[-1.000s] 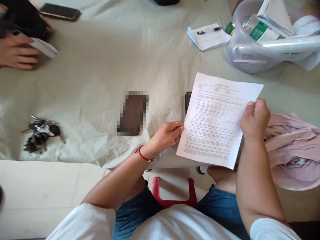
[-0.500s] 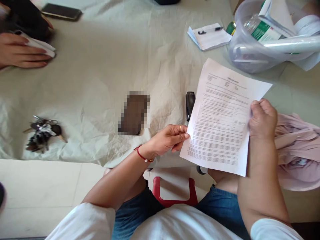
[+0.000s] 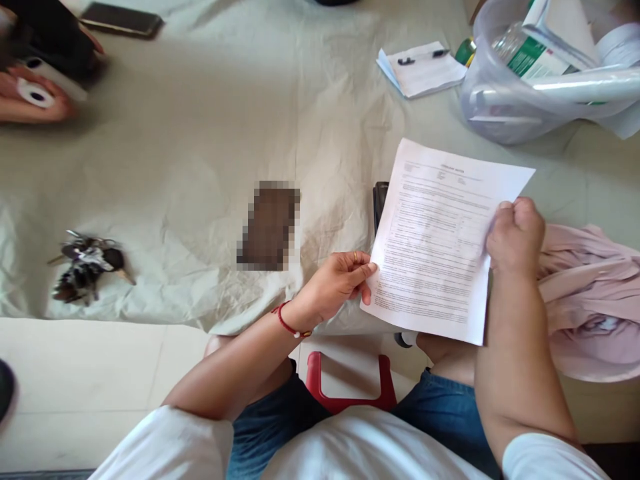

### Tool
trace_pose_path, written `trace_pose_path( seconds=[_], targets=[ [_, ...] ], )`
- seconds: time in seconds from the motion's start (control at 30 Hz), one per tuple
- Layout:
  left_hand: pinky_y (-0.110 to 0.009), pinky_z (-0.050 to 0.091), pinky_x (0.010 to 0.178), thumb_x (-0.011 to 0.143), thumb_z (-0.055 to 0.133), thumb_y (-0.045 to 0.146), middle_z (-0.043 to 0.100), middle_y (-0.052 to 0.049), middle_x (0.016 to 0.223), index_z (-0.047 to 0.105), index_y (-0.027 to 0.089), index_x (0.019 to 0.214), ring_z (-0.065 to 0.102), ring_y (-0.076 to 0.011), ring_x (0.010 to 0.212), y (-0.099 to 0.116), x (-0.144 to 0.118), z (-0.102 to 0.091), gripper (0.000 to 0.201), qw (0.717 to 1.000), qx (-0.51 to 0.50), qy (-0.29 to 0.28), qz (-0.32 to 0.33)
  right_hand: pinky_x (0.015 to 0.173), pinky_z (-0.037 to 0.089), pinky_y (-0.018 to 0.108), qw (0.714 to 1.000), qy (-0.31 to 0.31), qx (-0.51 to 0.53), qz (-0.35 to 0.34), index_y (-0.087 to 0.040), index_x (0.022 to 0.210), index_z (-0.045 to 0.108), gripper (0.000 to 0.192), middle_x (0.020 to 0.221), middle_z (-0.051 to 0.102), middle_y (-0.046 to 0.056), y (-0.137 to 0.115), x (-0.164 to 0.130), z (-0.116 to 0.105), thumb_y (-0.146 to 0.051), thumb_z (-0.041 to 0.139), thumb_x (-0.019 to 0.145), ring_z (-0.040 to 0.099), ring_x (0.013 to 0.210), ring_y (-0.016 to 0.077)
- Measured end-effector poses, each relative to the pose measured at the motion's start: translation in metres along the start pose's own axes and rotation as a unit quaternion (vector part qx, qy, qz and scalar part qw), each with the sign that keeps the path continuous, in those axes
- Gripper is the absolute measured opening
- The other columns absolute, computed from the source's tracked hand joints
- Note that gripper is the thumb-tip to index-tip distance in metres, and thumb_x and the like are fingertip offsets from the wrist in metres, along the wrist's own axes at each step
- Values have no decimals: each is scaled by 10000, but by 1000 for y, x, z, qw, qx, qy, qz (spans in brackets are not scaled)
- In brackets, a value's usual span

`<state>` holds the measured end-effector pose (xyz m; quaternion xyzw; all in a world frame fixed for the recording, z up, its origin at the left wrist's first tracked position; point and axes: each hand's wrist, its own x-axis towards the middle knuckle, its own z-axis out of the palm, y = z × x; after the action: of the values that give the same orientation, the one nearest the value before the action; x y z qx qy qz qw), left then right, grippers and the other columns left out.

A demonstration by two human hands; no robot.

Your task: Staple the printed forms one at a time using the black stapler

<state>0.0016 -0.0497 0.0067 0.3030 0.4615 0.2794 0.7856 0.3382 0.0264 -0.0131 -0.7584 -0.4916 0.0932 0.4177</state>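
Observation:
A printed sheet of paper (image 3: 435,247) is held up above the cloth, its text side facing me; whether more sheets lie behind it I cannot tell. My left hand (image 3: 343,283) pinches its lower left edge between thumb and fingers. On the right edge, my right hand (image 3: 517,233) grips the paper in a closed fist. Partly hidden behind the paper's left side is a black stapler (image 3: 380,200). Left of it, a dark, pixelated rectangular object (image 3: 269,227) lies on the cloth.
Keys (image 3: 90,265) lie at the left on the cloth-covered table (image 3: 200,167). At upper left are a phone (image 3: 121,20) and another person's hand (image 3: 37,97). A notepad with a pen (image 3: 423,70), a clear plastic bin (image 3: 510,123) and pink fabric (image 3: 590,280) are on the right.
Both hands still hold the paper, whose top has dropped and shifted slightly left, covering more of the stapler. The other person's hand has turned and now shows a white roll-like item.

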Motion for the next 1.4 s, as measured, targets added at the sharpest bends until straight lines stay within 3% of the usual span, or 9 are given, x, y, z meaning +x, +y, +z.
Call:
trace_pose_path(
  seconds=[0.13,0.33,0.53,0.67,0.83,0.93,1.07,1.2,1.4],
  targets=[
    [-198,293,487,985,753,178,660,-3,568,705,148,867,599,-89,486,-2,2,2,131,1000,8,14,-21,724,373,349,997,45,-66,-17,-274,779,405,265,729,498,-29,-3,3,-1,-224,550,996,460,717,183],
    [-217,239,476,973,717,156,705,-28,577,735,145,849,574,-87,485,-4,-1,1,125,998,56,-9,-34,680,377,319,994,64,91,22,-252,754,472,237,709,482,-44,-3,4,-9,-225,587,959,441,665,149],
    [-227,574,708,917,719,87,817,-41,785,761,148,919,766,-128,726,-5,-2,-2,74,999,31,-33,30,674,487,279,950,-1,274,150,-208,731,594,177,752,655,-6,-7,6,-14,-209,758,797,563,674,138],
    [-240,629,780,941,726,105,828,-37,848,771,148,970,802,-136,810,-4,-7,-2,69,994,57,-42,83,781,590,295,909,-9,355,219,-193,765,640,153,850,729,20,-9,7,-12,-149,785,742,681,802,165],
    [-214,577,579,998,725,246,773,-13,773,764,163,1058,778,-139,674,-5,-16,4,110,982,84,-139,94,655,497,264,945,57,267,177,-214,685,547,218,710,601,-18,-5,6,-4,-156,690,840,564,671,139],
    [-186,459,447,1009,729,308,715,19,711,738,177,1067,742,-130,580,-8,-14,5,144,986,89,-122,69,605,420,283,968,71,200,132,-240,676,478,267,667,501,-40,0,8,-4,-173,675,844,465,623,132],
    [-205,557,558,1004,755,303,748,-6,699,698,173,997,730,-119,595,-10,-10,3,142,989,89,-98,68,629,433,317,973,108,168,119,-268,700,418,277,671,444,-45,3,13,-7,-165,614,866,448,638,147],
    [-282,654,757,992,792,296,807,-56,825,712,171,1040,796,-157,764,-8,-16,3,156,981,66,-153,96,620,355,331,980,126,116,97,-279,706,391,326,668,393,-51,0,11,-10,-145,585,931,387,620,146],
    [-279,592,680,971,764,233,798,-48,839,709,189,1007,779,-167,716,-4,-20,1,79,966,114,-211,92,591,290,338,993,98,17,68,-280,737,401,330,674,419,-44,-7,4,-13,-161,549,1007,391,606,149]
  ],
)
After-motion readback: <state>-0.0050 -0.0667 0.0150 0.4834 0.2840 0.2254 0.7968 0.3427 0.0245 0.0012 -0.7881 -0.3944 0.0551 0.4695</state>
